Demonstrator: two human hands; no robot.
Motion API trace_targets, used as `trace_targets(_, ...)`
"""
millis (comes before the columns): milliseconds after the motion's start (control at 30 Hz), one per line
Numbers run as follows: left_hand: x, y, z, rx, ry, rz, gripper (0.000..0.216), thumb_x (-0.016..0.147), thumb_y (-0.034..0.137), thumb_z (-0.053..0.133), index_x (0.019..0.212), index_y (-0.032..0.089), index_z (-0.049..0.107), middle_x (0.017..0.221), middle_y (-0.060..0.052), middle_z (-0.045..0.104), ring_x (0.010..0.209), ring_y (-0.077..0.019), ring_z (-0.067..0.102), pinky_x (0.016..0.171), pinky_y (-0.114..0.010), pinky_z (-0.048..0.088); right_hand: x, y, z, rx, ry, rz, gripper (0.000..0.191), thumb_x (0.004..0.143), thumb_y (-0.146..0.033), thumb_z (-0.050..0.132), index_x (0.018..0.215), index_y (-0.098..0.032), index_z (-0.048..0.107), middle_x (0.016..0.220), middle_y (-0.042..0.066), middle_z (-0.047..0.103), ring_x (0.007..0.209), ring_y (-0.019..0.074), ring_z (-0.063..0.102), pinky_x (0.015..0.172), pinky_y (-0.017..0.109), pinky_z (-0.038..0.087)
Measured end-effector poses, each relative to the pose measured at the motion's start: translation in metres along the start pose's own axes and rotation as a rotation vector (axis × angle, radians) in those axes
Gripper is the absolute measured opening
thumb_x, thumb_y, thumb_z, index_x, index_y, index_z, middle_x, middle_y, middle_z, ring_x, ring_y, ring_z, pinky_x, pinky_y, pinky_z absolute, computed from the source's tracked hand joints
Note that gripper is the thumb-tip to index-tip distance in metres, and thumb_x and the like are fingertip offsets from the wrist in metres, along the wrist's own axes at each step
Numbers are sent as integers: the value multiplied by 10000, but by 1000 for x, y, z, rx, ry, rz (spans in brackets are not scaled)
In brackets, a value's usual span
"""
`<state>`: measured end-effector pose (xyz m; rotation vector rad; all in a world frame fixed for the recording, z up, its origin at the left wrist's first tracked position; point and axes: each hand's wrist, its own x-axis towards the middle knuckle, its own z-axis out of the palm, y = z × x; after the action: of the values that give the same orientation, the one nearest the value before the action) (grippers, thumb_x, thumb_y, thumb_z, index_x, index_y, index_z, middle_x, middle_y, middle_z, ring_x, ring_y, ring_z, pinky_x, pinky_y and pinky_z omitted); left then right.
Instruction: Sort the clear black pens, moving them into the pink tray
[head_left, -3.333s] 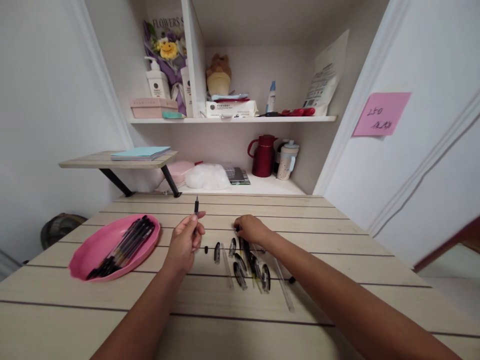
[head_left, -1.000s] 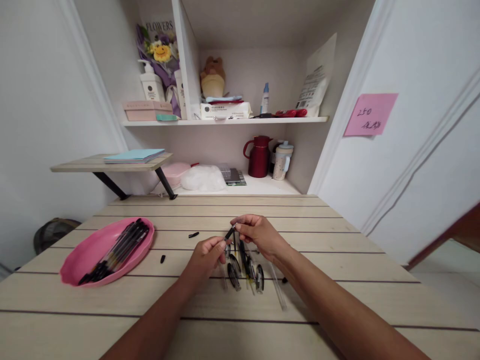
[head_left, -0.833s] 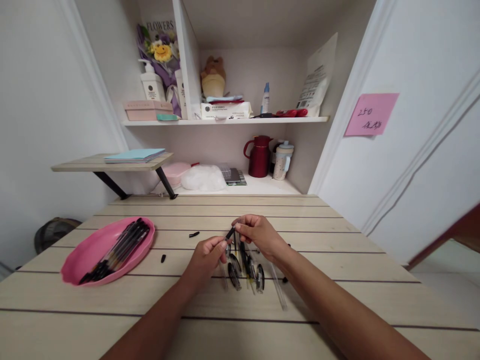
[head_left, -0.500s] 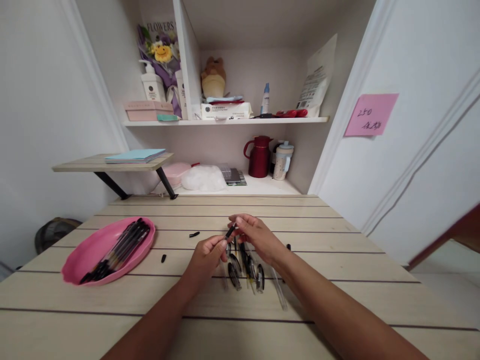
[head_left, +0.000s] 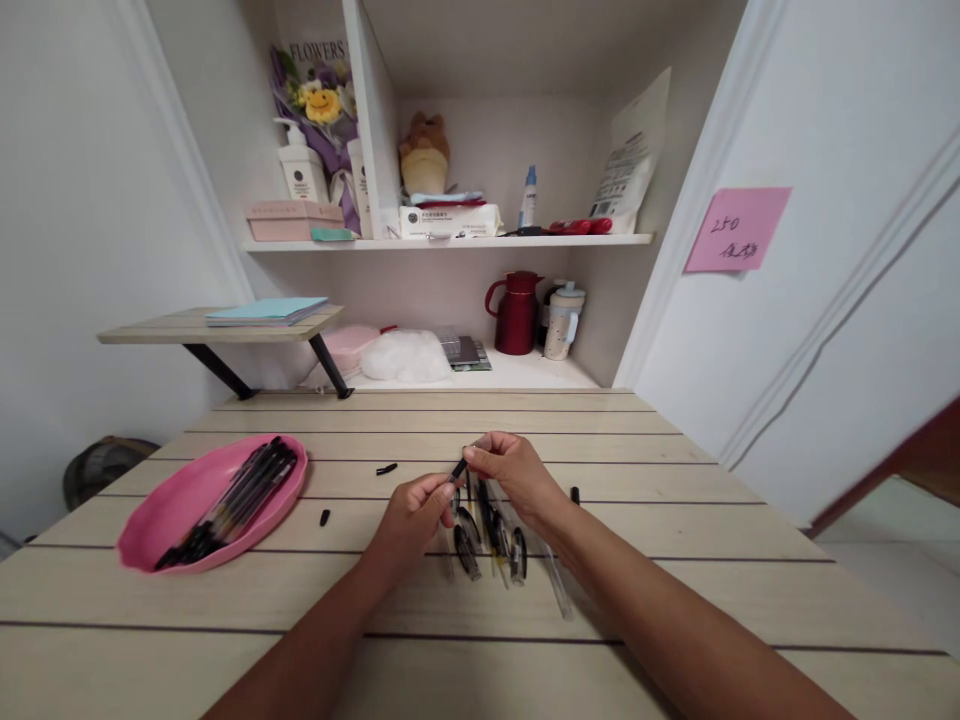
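Above the slatted desk, my left hand (head_left: 415, 512) is closed on a pen (head_left: 457, 469) with a black grip section, tilted up to the right. The thumb and fingers of my right hand (head_left: 512, 470) pinch the upper end of the same pen, and its tip is hidden by them. Beneath both hands lies a loose pile of pen parts (head_left: 491, 525), clear barrels and black caps, partly covered by my fingers. One clear tube (head_left: 559, 590) sticks out toward me below my right wrist.
A pink dish (head_left: 142, 525) full of black pens (head_left: 240, 495) stands at the left. Small black caps (head_left: 325, 517) lie between it and my hands, with another black piece (head_left: 575, 496) beyond my right wrist. Behind are a red jug (head_left: 516, 315) and a raised wooden shelf (head_left: 165, 330).
The fingers of my right hand have drawn in and curled closer over the pen's upper end. My left hand keeps its hold almost unmoved, and the whole view has shifted slightly.
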<state>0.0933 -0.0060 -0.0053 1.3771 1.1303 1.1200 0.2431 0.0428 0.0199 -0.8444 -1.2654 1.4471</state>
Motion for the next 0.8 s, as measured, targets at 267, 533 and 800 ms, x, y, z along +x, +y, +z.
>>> trace_targets(267,1,-6,-2,19,8,-5,278,750,412,485,743,150,577,502,32,490,353,-40,252,358,-188,153,-1,2,-1,127,-64,67,247,532,-282,727,664,-144,570,600,-20,572,546,100,550,546,221,393)
trace_targets(533,1,-3,-1,39,9,-6,286,751,409,483,775,139,576,511,31,489,343,-39,255,349,-189,164,0,2,-3,138,-128,70,242,536,-274,729,659,-134,573,597,-7,600,540,110,572,558,227,392)
trace_targets(800,2,-6,-2,73,3,-3,298,763,407,464,730,129,565,513,34,479,356,-34,252,359,-185,162,0,2,-3,137,-120,51,230,566,-282,712,702,-139,594,607,-14,595,540,103,567,548,219,378)
